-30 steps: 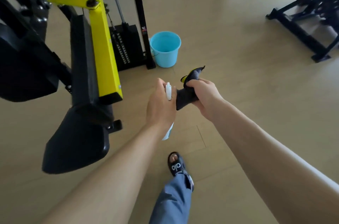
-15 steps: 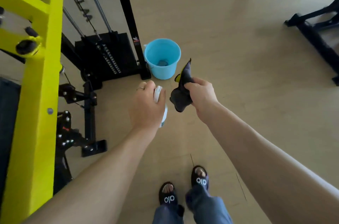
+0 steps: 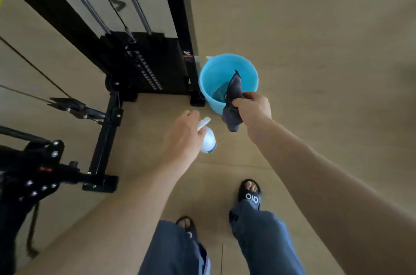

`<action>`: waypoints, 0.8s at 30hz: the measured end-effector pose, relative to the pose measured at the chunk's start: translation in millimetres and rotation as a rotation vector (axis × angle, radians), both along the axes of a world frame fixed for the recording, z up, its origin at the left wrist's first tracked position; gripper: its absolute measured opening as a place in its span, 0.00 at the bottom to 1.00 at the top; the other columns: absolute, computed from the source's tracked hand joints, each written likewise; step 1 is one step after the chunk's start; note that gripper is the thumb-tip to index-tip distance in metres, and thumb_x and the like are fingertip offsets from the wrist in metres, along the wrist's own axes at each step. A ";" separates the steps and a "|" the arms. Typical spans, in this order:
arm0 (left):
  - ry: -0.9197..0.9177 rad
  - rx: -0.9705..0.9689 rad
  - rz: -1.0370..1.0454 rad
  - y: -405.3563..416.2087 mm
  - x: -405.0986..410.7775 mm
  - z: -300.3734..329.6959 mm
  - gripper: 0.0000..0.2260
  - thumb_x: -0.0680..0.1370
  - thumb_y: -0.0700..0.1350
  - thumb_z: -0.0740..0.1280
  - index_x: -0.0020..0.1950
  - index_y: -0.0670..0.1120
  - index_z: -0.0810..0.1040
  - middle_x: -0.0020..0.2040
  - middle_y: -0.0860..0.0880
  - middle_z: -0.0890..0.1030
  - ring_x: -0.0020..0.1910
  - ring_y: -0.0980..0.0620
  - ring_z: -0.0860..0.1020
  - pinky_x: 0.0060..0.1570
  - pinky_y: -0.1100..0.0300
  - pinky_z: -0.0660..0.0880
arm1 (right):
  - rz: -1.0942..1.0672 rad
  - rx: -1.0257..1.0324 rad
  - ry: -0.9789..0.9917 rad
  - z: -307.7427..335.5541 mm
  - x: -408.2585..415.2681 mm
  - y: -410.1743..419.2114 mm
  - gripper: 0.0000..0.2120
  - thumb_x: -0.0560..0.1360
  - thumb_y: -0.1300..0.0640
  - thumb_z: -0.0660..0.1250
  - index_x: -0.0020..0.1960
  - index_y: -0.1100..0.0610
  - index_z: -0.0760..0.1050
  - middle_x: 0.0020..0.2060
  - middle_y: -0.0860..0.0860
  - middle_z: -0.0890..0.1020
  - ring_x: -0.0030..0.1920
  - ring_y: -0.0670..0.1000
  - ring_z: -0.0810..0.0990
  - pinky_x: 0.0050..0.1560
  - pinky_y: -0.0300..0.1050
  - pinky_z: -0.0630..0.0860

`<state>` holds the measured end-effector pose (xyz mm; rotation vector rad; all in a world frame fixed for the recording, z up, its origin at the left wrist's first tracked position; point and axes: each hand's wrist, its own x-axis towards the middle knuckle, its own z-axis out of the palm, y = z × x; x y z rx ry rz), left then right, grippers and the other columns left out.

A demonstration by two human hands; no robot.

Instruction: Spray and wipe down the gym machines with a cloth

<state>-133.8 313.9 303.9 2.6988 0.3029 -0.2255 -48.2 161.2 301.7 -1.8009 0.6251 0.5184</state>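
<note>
The right hand (image 3: 253, 109) grips the dark cloth (image 3: 233, 103) just above the blue bucket (image 3: 208, 76); the left hand (image 3: 182, 137) holds the spray bottle (image 3: 208, 141) near it. The weight-stack machine (image 3: 146, 65) beside the bucket looks unwiped; wiping seems paused, perhaps for rinsing.

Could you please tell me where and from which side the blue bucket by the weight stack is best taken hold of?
Probably the blue bucket by its open rim, from above on the near right side: the black frame post crowds its left. No handle is visible.
</note>
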 end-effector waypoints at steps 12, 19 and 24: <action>0.006 0.012 0.005 21.4 150.3 -279.4 0.07 0.80 0.45 0.65 0.44 0.45 0.70 0.43 0.49 0.73 0.40 0.47 0.75 0.38 0.53 0.71 | 0.030 -0.055 -0.237 -259.8 180.4 9.0 0.07 0.74 0.53 0.69 0.50 0.53 0.74 0.41 0.46 0.78 0.41 0.46 0.78 0.39 0.39 0.72; 0.059 0.045 -0.050 35.3 181.7 -415.1 0.10 0.78 0.44 0.67 0.41 0.46 0.68 0.43 0.49 0.72 0.41 0.45 0.74 0.37 0.54 0.65 | 0.053 -0.093 -0.379 -377.5 214.4 26.6 0.13 0.77 0.52 0.63 0.61 0.53 0.74 0.55 0.48 0.77 0.55 0.51 0.76 0.56 0.46 0.73; 0.076 -0.012 -0.061 36.6 194.1 -459.8 0.12 0.78 0.43 0.68 0.40 0.48 0.66 0.44 0.48 0.73 0.42 0.45 0.73 0.36 0.55 0.65 | -0.136 0.181 -0.501 -389.4 218.6 25.1 0.05 0.76 0.56 0.62 0.50 0.52 0.76 0.43 0.47 0.81 0.48 0.50 0.84 0.54 0.53 0.81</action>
